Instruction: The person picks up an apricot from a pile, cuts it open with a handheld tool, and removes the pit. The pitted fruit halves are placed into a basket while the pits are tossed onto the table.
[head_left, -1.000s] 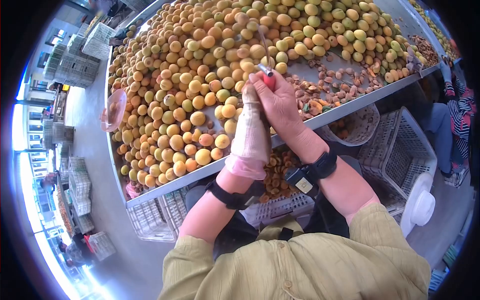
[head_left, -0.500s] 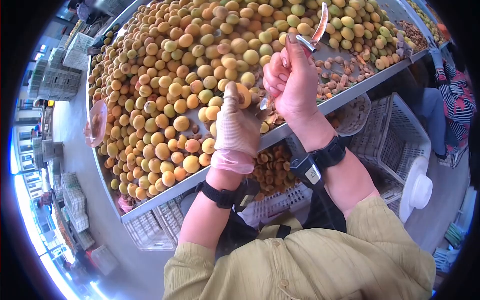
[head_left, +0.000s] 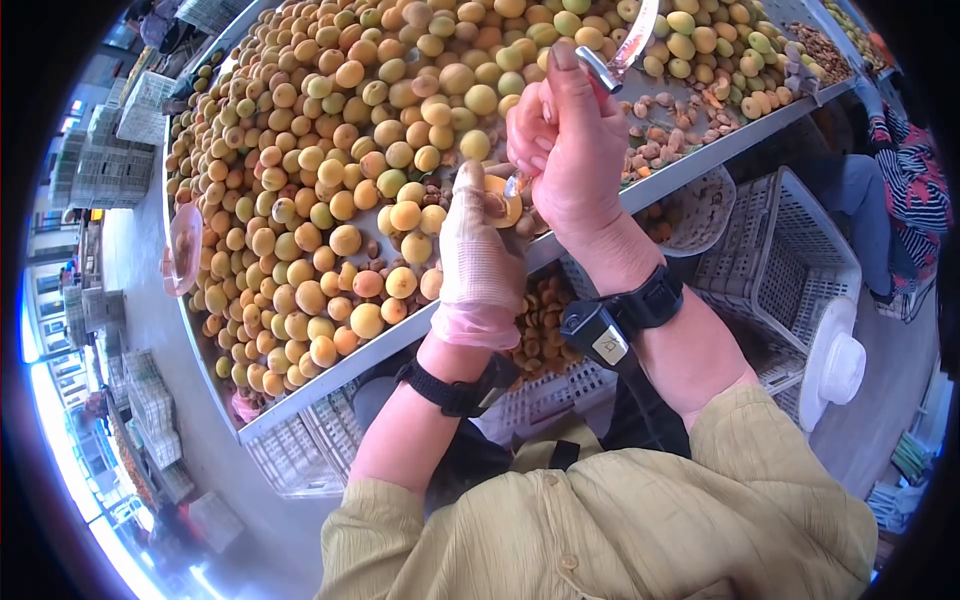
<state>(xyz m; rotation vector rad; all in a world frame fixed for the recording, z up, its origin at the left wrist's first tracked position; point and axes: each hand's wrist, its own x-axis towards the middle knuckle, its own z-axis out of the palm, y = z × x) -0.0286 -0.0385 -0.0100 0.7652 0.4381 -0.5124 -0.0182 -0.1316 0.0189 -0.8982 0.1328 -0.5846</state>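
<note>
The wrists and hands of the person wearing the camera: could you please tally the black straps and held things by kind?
Black straps: 2
Cut fruit, left hand: 1
Curved-bladed tool, right hand: 1
Total: 4

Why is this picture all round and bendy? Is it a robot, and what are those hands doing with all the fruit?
There's no robot here: these are a person's own arms. The picture comes from a camera worn on their head, looking forward and down. The bending probably comes from a very wide lens.

The left hand, in a pale glove, holds a cut fruit. The bare right hand grips a tool with a curved metal blade.

In front is a big table with a raised rim, heaped with yellow, orange and greenish round fruit. Near the right hand lie small brown bits that look like fruit stones.
</note>
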